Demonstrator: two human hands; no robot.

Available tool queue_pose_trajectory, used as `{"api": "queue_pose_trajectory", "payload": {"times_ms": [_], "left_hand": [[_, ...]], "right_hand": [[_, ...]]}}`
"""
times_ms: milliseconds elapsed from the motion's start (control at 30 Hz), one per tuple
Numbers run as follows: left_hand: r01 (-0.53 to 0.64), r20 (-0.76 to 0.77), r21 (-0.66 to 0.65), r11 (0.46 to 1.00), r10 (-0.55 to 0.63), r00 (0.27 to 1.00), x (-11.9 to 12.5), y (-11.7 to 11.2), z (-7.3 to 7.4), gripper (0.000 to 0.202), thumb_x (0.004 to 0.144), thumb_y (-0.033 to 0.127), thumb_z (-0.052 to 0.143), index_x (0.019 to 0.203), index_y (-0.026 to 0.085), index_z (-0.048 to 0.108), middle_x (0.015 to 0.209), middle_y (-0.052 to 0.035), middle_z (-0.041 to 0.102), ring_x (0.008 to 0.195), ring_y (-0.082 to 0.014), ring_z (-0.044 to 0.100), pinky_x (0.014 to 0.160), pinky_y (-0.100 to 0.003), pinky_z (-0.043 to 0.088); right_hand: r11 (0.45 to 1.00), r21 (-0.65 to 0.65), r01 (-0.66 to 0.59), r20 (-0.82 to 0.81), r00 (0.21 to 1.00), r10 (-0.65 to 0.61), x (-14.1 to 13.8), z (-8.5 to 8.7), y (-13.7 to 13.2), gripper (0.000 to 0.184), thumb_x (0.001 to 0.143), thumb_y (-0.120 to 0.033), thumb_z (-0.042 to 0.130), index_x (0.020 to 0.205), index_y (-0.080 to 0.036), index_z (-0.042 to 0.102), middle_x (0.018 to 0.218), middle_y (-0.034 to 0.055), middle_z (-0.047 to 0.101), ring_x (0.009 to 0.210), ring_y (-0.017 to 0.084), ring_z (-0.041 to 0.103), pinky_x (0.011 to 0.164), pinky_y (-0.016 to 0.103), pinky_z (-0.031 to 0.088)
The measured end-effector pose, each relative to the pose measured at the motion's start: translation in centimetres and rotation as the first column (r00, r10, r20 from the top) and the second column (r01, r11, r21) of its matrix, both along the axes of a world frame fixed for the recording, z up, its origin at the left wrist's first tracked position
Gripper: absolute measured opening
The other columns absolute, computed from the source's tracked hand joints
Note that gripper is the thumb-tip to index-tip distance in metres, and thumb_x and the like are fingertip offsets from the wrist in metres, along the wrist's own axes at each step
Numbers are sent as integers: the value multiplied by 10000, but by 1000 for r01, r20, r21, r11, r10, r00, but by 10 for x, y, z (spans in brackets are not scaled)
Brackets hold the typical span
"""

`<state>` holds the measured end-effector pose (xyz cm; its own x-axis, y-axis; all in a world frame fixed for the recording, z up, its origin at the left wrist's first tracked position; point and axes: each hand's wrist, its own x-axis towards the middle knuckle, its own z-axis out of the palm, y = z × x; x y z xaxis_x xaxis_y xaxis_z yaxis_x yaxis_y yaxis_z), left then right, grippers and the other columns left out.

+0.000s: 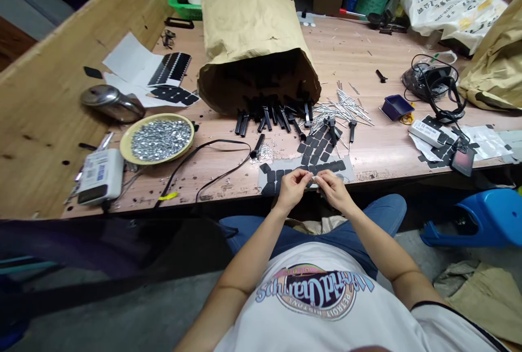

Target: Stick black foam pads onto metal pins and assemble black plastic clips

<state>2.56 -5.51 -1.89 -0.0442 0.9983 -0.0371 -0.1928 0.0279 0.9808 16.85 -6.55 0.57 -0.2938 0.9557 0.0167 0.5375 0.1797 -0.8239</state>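
Fingertips of the left hand and right hand share a narrow grip on a small pale piece over the tabletop edge, above black pads, seemingly mid-fitting, which calls for fine alignment.

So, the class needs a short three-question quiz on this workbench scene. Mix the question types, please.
1. True or false: the paper sack stands upright.
2. The yellow dish holds: A) small silver pieces, B) black pads, C) cables.
3. What are the left hand and right hand doing together?

Key:
1. False. It lies on its side, with black parts spilling from its mouth.
2. A.
3. Pinching a small part between them at the near edge of the table.
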Motion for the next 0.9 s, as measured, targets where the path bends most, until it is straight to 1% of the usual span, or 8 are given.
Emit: {"api": "queue_pose_trajectory", "payload": {"times_ms": [100,200,300,433,533,667,800,900], "left_hand": [[40,-64,13,999,-39,997,-5,-6,-4,223,686,374,667,631,159,647,562,8,587,528,-96,501,551,-228,410],[158,-199,71,985,-141,970,-4,-15,-6,188,708,345,651,618,179,651,591,-4,611,553,-116,525,570,-240,424],[278,-298,88,957,-241,924,-1,-20,-9,122,700,320,657,661,205,668,649,-19,644,577,-139,548,581,-256,435],[66,-369,152,986,-5,930,-15,3,-18,83,700,298,664,747,231,672,720,-41,644,671,-187,576,688,-310,458],[-182,-497,178,967,247,832,-39,43,-24,61,723,236,618,666,215,616,740,-75,604,781,-248,574,804,-382,438],[-262,-635,139,955,289,716,-56,92,-29,151,654,110,611,591,208,515,776,-111,563,960,-329,535,906,-460,386],[-224,-635,120,967,248,732,-54,108,-30,284,641,61,576,516,227,382,761,-118,552,1001,-344,509,915,-480,374],[-252,-531,130,959,282,799,-51,102,-25,275,664,63,568,526,225,394,685,-81,542,919,-298,541,879,-442,401]], "right_hand": [[995,97,-35,222,975,12,16,6,20,272,935,-275,385,895,-180,637,930,63,621,835,151,600,757,271,482],[970,239,50,548,818,-178,45,18,61,296,891,-97,383,1053,-163,622,1163,121,603,1055,208,545,855,329,448],[972,235,-1,680,715,-164,73,29,104,390,790,52,398,1024,-157,628,1306,115,542,1213,247,445,954,418,378],[979,85,-183,668,739,80,96,33,133,295,768,38,458,759,-210,619,1132,37,649,1200,216,461,980,426,350],[978,48,-204,613,779,133,104,32,136,250,799,-15,466,709,-214,588,993,43,675,1123,207,514,930,411,380],[961,109,-252,653,747,122,105,36,128,241,850,-71,421,803,-212,610,934,62,662,1014,202,545,864,391,411],[932,199,-301,721,689,69,89,38,108,319,879,-86,365,996,-181,646,929,90,648,885,180,551,861,342,410],[934,243,-262,683,730,27,65,31,86,358,921,-161,337,1174,-169,590,1020,103,634,890,178,563,790,290,440]]}}
